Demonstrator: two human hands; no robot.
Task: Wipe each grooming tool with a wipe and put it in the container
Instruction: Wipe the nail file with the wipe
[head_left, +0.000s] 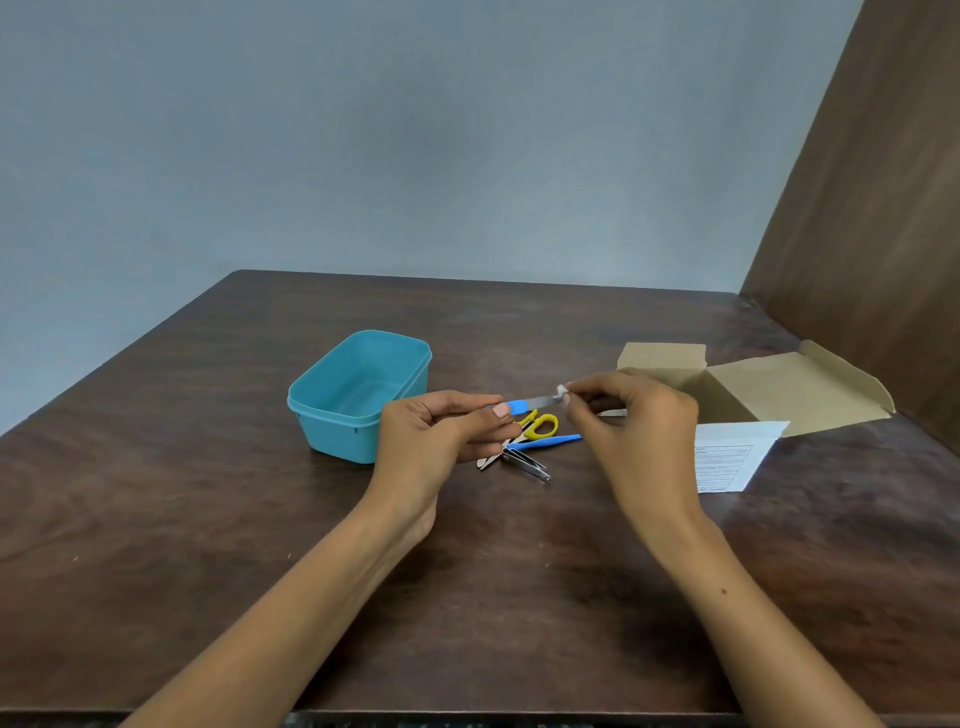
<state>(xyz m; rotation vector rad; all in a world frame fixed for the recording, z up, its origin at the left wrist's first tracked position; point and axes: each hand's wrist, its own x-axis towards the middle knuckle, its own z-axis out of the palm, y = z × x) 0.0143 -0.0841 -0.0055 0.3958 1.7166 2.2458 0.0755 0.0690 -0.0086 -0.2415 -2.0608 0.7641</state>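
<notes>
My left hand (441, 434) grips the blue handle of a small metal nail file (530, 404), held level above the table. My right hand (631, 423) pinches a small white wipe (562, 393) around the file's metal tip. Below the hands lie yellow-handled scissors (543, 425), a blue-handled tool (550, 441) and a metal nail clipper (527, 464) in a small heap. A teal plastic container (311, 405) stands to the left of my left hand, open on top, and I see nothing inside it.
An open cardboard box (753, 387) with its flaps spread sits at the right. A printed sheet of paper (727, 457) lies in front of it. A brown panel (872, 208) rises along the right edge of the dark wooden table (208, 493).
</notes>
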